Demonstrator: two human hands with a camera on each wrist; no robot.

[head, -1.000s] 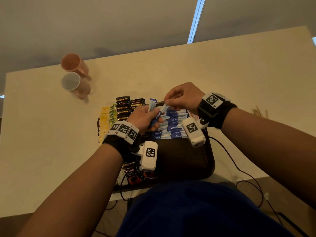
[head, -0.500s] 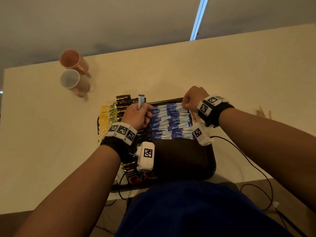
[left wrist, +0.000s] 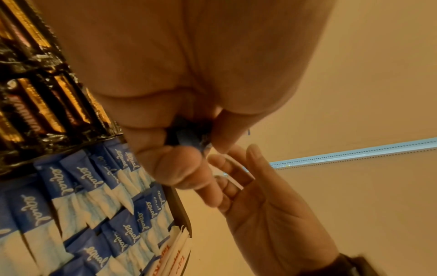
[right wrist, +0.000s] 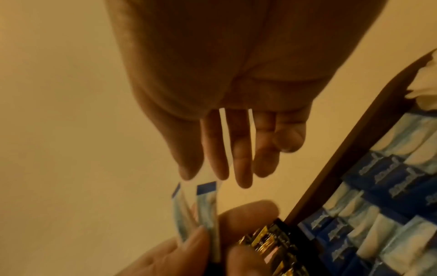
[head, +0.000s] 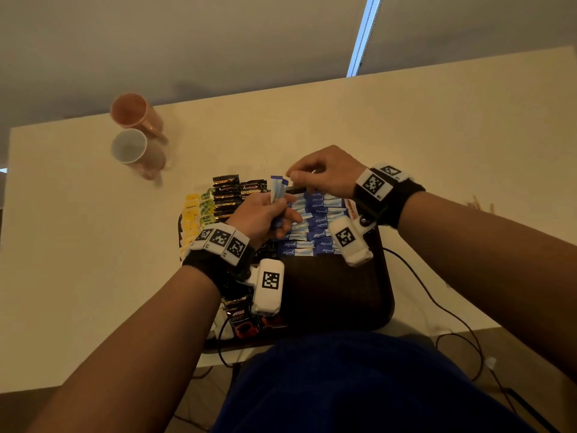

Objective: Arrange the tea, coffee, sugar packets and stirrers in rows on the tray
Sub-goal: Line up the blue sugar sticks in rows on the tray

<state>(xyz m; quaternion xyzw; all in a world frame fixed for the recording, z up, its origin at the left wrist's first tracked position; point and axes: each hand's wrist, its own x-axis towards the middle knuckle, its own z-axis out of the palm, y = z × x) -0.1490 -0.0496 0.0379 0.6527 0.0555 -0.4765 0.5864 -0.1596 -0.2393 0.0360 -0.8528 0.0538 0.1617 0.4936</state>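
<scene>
My left hand grips a small bundle of blue-and-white sweetener sticks upright over the far left part of the dark tray. In the right wrist view the sticks poke up out of that fist. My right hand hovers just beyond their tips, with fingers loosely extended and nothing in them. Rows of blue sweetener sticks lie across the tray's far half. Black coffee sachets and yellow tea packets lie in rows to the left.
Two pink mugs stand at the table's far left. Wooden stirrers lie on the table to the right, off the tray. Red-and-white packets sit at the tray's right edge. A black cable trails off the table's near right edge.
A second ago my right hand pinched a stick from the left hand's bundle. It then dipped to the tray's far edge, and has now come back up empty beside the bundle.
</scene>
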